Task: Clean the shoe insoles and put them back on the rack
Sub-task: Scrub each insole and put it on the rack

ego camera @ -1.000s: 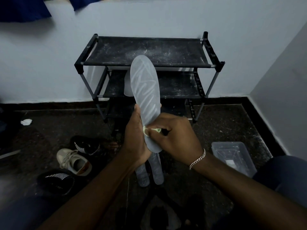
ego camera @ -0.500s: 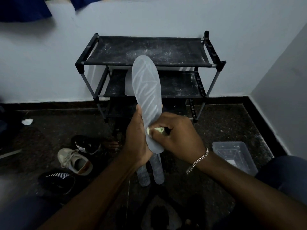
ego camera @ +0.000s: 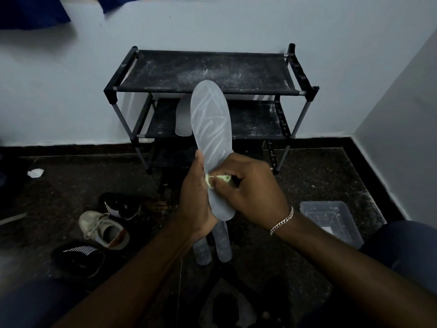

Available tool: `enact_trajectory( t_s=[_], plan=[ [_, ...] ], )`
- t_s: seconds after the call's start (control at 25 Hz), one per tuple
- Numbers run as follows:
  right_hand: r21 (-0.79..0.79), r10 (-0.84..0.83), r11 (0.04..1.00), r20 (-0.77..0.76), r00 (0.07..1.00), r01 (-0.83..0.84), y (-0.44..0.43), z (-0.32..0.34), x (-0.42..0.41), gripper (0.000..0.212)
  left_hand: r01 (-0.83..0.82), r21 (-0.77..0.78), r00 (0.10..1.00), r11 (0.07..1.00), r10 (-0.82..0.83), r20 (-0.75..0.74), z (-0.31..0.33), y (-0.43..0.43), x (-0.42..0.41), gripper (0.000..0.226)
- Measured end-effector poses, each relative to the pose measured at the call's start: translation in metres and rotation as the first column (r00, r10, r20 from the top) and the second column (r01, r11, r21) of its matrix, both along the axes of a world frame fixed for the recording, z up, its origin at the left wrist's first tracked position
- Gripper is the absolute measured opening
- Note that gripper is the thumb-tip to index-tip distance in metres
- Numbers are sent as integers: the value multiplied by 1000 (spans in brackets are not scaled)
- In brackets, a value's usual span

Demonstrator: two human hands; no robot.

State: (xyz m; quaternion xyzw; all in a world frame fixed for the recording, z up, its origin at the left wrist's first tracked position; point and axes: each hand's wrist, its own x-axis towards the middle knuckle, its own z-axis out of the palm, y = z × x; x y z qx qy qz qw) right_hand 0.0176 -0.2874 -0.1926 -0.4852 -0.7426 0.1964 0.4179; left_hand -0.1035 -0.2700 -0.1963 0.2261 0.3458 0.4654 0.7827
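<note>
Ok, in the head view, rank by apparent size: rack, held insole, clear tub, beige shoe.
1. rack
2. held insole, though its nearness to the camera inflates it
3. clear tub
4. beige shoe, only somewhat smaller than the tub

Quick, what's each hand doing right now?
Left hand: grips the grey insole near its heel.
Right hand: pinches a small pale green scrap against it.

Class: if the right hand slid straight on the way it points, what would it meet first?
Most likely the left hand, whose thumb grips the insole right beside the right hand and its pale-green wad; depth unclear.
</note>
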Motion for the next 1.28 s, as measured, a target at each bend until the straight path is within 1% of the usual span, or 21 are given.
enact_trajectory(
  t_s=[0.08,0.12,0.24,0.28,0.32,0.4,0.44,0.48,0.56,0.68,0.8,0.88,1.04,1.16,1.2,1.28],
  plan=[
    [-13,52,999,49,997,-52,-4,0,-1,7,1,-3,999,1000,-1,-35,-4,0,-6,67],
    [-25,55,998,65,996,-54,-5,0,1,7,12,23,998,1000,-11,-59,-3,0,-9,67],
    [-26,-22,999,19,1000,22,2,-2,8,7,16,52,987,999,-7,-158,-2,2,-3,61],
    [-20,-33,999,2,999,33,3,0,7,6,16,40,989,999,-10,-149,1,1,1,58],
    [-12,-26,1000,0,1000,26,2,1,5,5,13,22,993,1000,-11,-121,2,0,2,61],
    [-2,29,1000,34,999,-29,-3,2,0,6,-7,6,998,1000,8,-56,0,-1,-1,66],
    [-8,59,998,56,997,-59,-5,2,0,7,-27,3,998,1000,27,-53,-2,0,-4,65],
    [-18,74,997,68,995,-73,-7,1,2,9,-35,11,998,999,35,-59,-5,2,-7,64],
    [-26,43,999,59,997,-42,-4,0,7,9,8,38,999,999,-6,-51,-10,5,-9,61],
    [-8,-9,1000,41,999,10,2,3,6,6,36,19,990,999,-33,-134,-13,3,-2,52],
    [-6,59,998,82,995,-59,-6,4,0,6,3,13,999,1000,-2,-49,-11,3,-6,64],
    [-27,82,997,113,990,-79,-9,1,2,7,-25,41,999,999,26,-28,-12,6,-8,66],
    [-17,-38,999,70,997,39,-3,1,10,6,-17,37,1000,999,16,12,-14,13,-6,60],
    [-60,-81,995,43,996,84,-7,1,7,6,-12,40,1000,999,12,1,-9,14,-9,61],
    [-86,-85,993,6,996,86,-9,-1,6,7,-3,47,1000,999,2,3,-7,13,-12,66],
    [-165,-93,984,-118,989,73,-11,-4,5,9,33,52,999,998,-33,-3,-6,11,-17,77]
  ],
)
